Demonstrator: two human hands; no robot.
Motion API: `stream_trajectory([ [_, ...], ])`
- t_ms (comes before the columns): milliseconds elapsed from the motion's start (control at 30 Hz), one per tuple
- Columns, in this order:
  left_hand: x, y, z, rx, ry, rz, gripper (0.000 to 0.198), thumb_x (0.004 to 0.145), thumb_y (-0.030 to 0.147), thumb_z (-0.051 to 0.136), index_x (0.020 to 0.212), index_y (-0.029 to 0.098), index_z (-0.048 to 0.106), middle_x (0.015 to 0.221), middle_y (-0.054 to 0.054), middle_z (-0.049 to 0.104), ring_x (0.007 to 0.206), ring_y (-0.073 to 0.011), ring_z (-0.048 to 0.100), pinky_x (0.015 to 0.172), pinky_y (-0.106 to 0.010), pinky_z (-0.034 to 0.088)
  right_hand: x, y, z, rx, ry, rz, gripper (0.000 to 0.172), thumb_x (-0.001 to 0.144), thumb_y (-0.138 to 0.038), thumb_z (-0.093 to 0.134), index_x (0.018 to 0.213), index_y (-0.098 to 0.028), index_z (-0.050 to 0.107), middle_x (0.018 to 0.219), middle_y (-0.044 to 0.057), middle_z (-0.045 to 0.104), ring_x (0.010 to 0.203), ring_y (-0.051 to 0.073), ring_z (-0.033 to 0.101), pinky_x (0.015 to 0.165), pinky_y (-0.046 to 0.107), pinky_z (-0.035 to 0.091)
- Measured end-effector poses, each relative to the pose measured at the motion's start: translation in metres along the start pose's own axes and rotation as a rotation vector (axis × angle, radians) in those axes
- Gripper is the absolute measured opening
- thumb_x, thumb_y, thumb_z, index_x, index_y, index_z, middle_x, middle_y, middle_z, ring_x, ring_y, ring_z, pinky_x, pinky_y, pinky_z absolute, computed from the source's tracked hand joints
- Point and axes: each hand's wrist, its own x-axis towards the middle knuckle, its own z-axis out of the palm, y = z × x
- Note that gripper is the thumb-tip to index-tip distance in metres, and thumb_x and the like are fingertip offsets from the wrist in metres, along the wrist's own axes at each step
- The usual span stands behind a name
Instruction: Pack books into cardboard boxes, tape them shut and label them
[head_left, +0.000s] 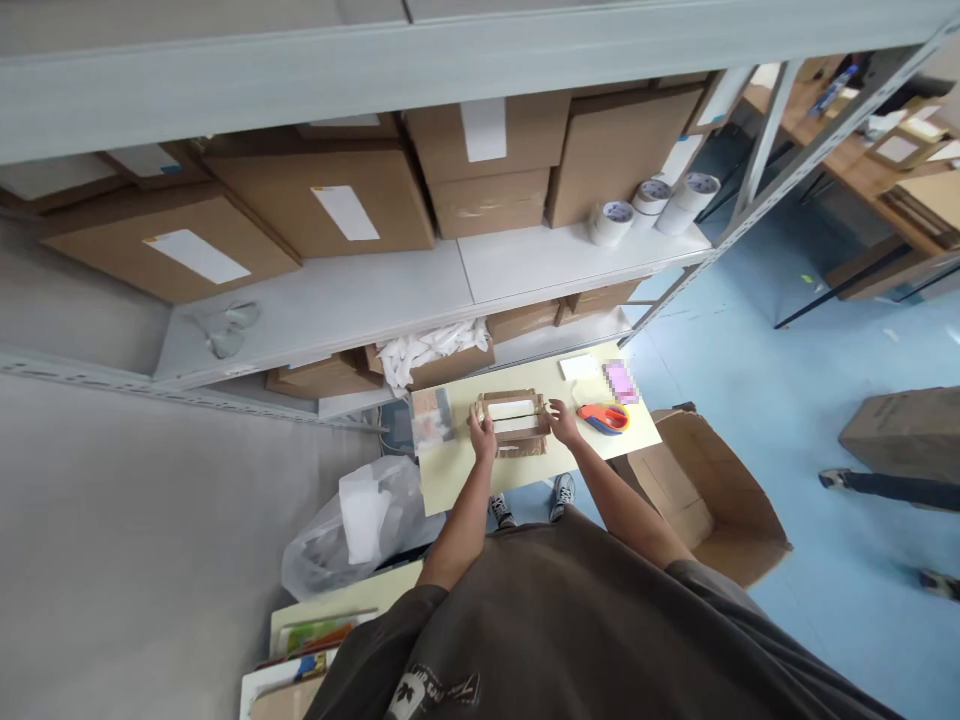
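Note:
A small cardboard box (517, 424) with its flaps apart sits on a pale yellow table (442, 480), and white surfaces show inside it. My left hand (482, 437) is closed on the box's left end, the thumb over its edge. At the opposite end, the fingers of my right hand (562, 422) are bent around the right edge. To the right of that hand lies an orange and blue tape dispenser (604, 418). Behind it are a white card-like item (578, 367) and a blurred pink item (621, 381). A clear plastic bag (433, 418) lies at the table's left end.
Grey shelving (375, 290) with cardboard boxes (491, 200) and tape rolls (611, 222) stands in front. An open carton (705, 490) is on the floor at right, a large plastic bag (360, 525) at left. Another person's leg (900, 486) shows far right.

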Motion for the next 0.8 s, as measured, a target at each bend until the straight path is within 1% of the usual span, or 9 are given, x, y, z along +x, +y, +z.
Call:
stream_trajectory([
  [67,-0.006,0.005,0.0,0.03,0.0,0.052,0.077,0.106,0.049,0.053,0.173,0.023,0.025,0.176,-0.012,0.037,0.166,-0.0233,0.026,0.132,-0.036,0.026,0.001,-0.002,-0.023,-0.025,0.063,-0.086,0.055,0.086,-0.049,0.068,0.136,-0.026,0.063,0.142,0.015,0.067,0.124,0.033,0.067,0.109,0.051,0.053],
  [167,-0.011,0.009,0.0,0.14,0.036,0.091,0.069,0.109,0.048,0.046,0.172,0.024,0.031,0.174,-0.011,0.041,0.163,-0.0228,0.034,0.131,-0.036,0.029,0.002,-0.002,-0.067,-0.094,0.128,-0.174,0.053,0.088,-0.038,0.066,0.14,-0.026,0.064,0.143,0.014,0.067,0.132,0.034,0.063,0.117,0.052,0.047],
  [233,-0.011,0.01,0.002,0.227,0.074,0.129,0.063,0.11,0.043,0.043,0.169,0.02,0.039,0.172,-0.013,0.044,0.16,-0.0248,0.04,0.131,-0.036,0.031,0.002,0.002,-0.099,-0.146,0.161,-0.196,0.052,0.089,-0.032,0.065,0.141,-0.026,0.066,0.145,0.013,0.066,0.134,0.034,0.061,0.119,0.051,0.045],
  [367,-0.008,0.013,0.011,0.378,0.164,0.136,0.059,0.111,0.037,0.036,0.165,0.015,0.047,0.165,-0.016,0.053,0.154,-0.0284,0.049,0.128,-0.04,0.037,0.002,0.02,-0.155,-0.247,0.204,-0.205,0.054,0.09,-0.025,0.064,0.143,-0.027,0.067,0.143,0.012,0.067,0.135,0.033,0.06,0.118,0.048,0.046],
  [467,-0.005,0.015,0.019,0.458,0.231,0.144,0.057,0.111,0.033,0.037,0.163,0.014,0.049,0.162,-0.017,0.057,0.149,-0.0307,0.055,0.125,-0.043,0.042,0.003,0.035,-0.182,-0.35,0.17,-0.163,0.05,0.092,-0.024,0.064,0.142,-0.023,0.067,0.14,0.013,0.069,0.129,0.031,0.063,0.112,0.042,0.05],
  [533,-0.004,0.015,0.023,0.494,0.266,0.148,0.055,0.11,0.031,0.038,0.161,0.013,0.051,0.16,-0.018,0.058,0.147,-0.0324,0.057,0.124,-0.045,0.044,0.006,0.044,-0.19,-0.428,0.116,-0.131,0.043,0.094,-0.024,0.065,0.136,-0.019,0.069,0.135,0.015,0.071,0.124,0.03,0.065,0.106,0.037,0.052],
  [600,-0.002,0.014,0.025,0.518,0.285,0.141,0.054,0.11,0.029,0.039,0.159,0.011,0.053,0.158,-0.019,0.06,0.145,-0.0337,0.058,0.123,-0.046,0.044,0.01,0.052,-0.19,-0.501,0.049,-0.127,0.035,0.095,-0.025,0.065,0.13,-0.018,0.07,0.132,0.014,0.073,0.12,0.029,0.067,0.101,0.034,0.052],
  [700,0.0,0.01,0.027,0.531,0.299,0.134,0.053,0.11,0.028,0.04,0.158,0.012,0.054,0.156,-0.019,0.061,0.144,-0.0339,0.059,0.122,-0.047,0.045,0.016,0.063,-0.181,-0.606,-0.071,-0.1,0.03,0.096,-0.024,0.068,0.124,-0.017,0.07,0.13,0.014,0.074,0.117,0.028,0.068,0.097,0.032,0.052],
  [800,0.002,0.007,0.027,0.524,0.307,0.131,0.053,0.11,0.03,0.04,0.158,0.012,0.054,0.155,-0.019,0.062,0.145,-0.0331,0.058,0.123,-0.047,0.044,0.02,0.071,-0.166,-0.707,-0.183,-0.009,0.035,0.093,-0.026,0.075,0.125,-0.015,0.068,0.13,0.017,0.073,0.118,0.031,0.068,0.096,0.033,0.052],
])
